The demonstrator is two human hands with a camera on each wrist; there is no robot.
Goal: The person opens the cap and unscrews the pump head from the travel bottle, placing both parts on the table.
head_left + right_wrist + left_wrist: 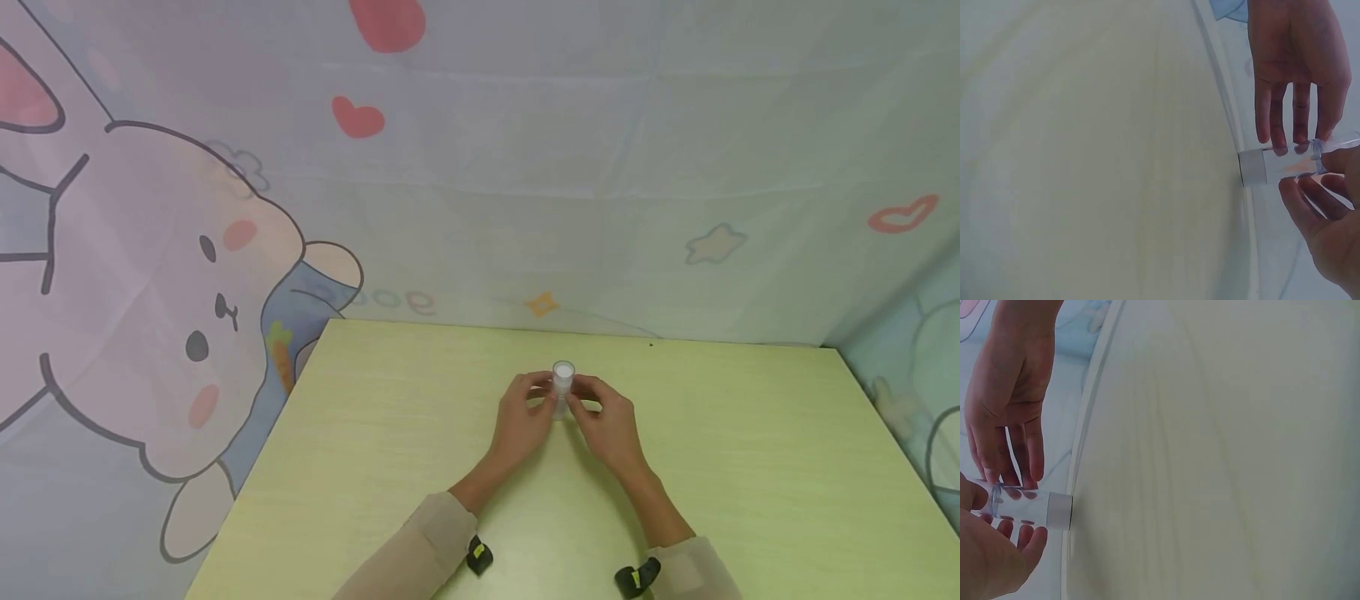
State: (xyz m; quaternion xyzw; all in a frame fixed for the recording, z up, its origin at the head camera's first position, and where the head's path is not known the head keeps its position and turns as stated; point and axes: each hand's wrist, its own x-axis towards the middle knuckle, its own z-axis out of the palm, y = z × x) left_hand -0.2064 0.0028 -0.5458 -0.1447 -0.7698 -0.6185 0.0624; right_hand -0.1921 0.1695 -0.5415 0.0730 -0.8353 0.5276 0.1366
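A small clear plastic bottle [563, 373] with a see-through cap over a white top stands upright on the table, between both hands. In the left wrist view its white base [1059, 511] shows right at the tabletop. My left hand [527, 418] holds the bottle from the left, thumb near the cap's lower edge. From the right, my right hand [611, 423] grips it in the same way, thumb and fingers curled at the upper part. In the right wrist view, fingertips of both hands meet the clear body [1291, 164]; the cap is partly hidden behind the right thumb.
The pale yellow-green table [750, 450] spreads out on both sides of the hands. Behind its far edge hangs a light cloth [525, 167] printed with a rabbit, hearts and stars. Dark straps [637, 577] show near the sleeves.
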